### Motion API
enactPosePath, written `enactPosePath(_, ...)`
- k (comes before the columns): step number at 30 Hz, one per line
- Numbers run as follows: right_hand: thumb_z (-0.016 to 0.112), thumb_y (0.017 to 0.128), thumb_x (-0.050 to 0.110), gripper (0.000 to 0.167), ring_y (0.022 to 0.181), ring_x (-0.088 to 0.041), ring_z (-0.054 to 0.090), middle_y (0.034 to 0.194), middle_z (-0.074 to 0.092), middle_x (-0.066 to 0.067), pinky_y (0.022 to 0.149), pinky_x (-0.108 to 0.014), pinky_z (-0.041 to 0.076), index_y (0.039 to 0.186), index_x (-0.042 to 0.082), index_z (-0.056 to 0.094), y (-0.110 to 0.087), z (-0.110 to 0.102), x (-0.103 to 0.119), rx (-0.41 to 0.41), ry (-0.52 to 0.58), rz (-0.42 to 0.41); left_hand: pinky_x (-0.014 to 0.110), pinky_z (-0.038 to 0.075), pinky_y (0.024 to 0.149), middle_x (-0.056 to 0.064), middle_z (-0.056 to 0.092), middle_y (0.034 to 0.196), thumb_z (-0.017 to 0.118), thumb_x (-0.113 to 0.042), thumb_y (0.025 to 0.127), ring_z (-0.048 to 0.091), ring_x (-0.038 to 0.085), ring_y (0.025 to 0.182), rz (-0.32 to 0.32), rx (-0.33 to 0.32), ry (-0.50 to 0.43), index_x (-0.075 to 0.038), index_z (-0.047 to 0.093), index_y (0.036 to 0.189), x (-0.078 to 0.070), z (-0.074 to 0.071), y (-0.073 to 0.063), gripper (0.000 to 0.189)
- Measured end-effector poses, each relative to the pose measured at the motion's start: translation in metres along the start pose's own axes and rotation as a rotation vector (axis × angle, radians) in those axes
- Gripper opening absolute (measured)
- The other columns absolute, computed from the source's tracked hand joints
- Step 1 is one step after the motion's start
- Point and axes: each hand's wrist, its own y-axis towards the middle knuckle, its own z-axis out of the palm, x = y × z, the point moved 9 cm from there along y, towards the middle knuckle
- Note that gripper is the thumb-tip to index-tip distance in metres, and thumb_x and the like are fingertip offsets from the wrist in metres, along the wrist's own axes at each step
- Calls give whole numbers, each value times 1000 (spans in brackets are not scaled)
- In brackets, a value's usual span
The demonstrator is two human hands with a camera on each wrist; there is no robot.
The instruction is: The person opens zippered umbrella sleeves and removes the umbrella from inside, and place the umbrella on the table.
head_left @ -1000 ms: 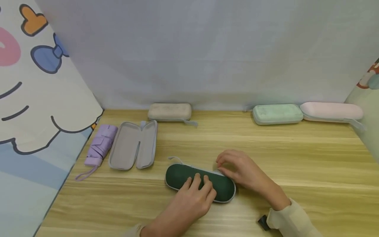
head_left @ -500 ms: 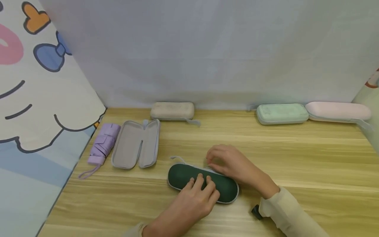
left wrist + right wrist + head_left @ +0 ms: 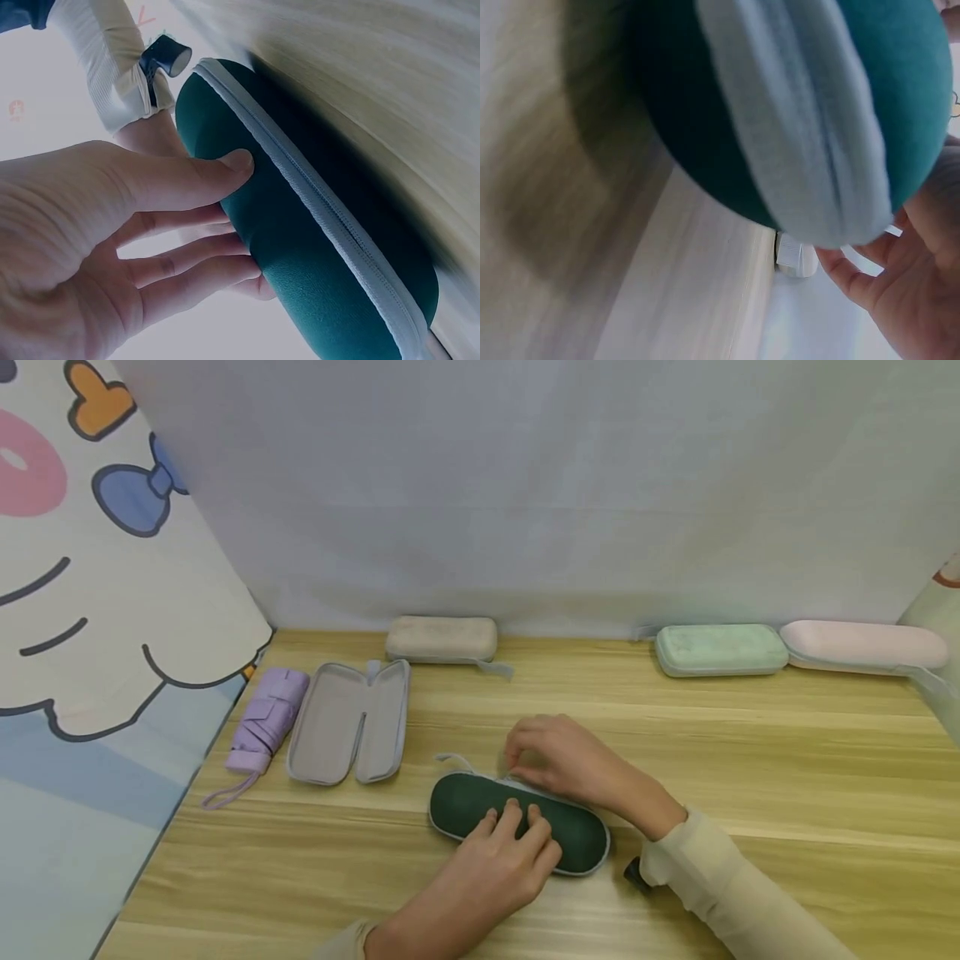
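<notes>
A dark green glasses case (image 3: 465,802) with a pale grey zip (image 3: 322,210) lies on the wooden table in front of me. My left hand (image 3: 498,860) steadies it from the near side, fingertips spread on its top and thumb against its side. Along the far edge, my right hand (image 3: 573,764) pinches at the zip, thumb and forefinger close together; the zipper pull itself is mostly hidden by the fingers. A thin grey strap (image 3: 453,760) sticks out at the case's far left. In the right wrist view the rounded end of the case fills the top, with the hand (image 3: 915,300) behind it.
To the left lie an unzipped grey case (image 3: 326,727) spread open and a folded purple umbrella (image 3: 266,718). Along the back stand a beige case (image 3: 441,637), a mint green case (image 3: 722,650) and a pink case (image 3: 862,645). A grey curtain (image 3: 525,485) rises behind them.
My right hand has slid leftward along the far edge of the green case. The left hand stays on the case, and the whole head view has shifted slightly.
</notes>
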Motion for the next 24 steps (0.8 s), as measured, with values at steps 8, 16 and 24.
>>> enactPosePath(8, 77, 91, 8, 8, 90, -15, 71, 98, 75, 5, 83, -34, 58, 93, 15, 75, 4, 6, 2, -44, 26, -21, 27, 62, 78, 1, 70, 112, 72, -17, 97, 70, 19, 98, -30, -32, -9, -17, 71, 107, 8, -2, -2, 9)
enactPosePath(16, 79, 91, 9, 7, 88, -12, 72, 93, 76, 3, 82, -31, 59, 92, 14, 75, 5, 13, 8, -136, 120, -31, 24, 58, 70, -1, 70, 109, 69, -17, 98, 67, 17, 92, -36, -23, -8, -16, 73, 105, 10, -6, -2, 8)
enactPosePath(24, 77, 95, 15, 2, 90, -12, 71, 95, 75, 4, 82, -29, 59, 93, 15, 76, 2, 17, -2, -109, 184, 83, 22, 54, 68, -3, 69, 110, 72, -18, 97, 63, 13, 91, -48, -2, -32, -17, 72, 108, 11, -1, 1, 11)
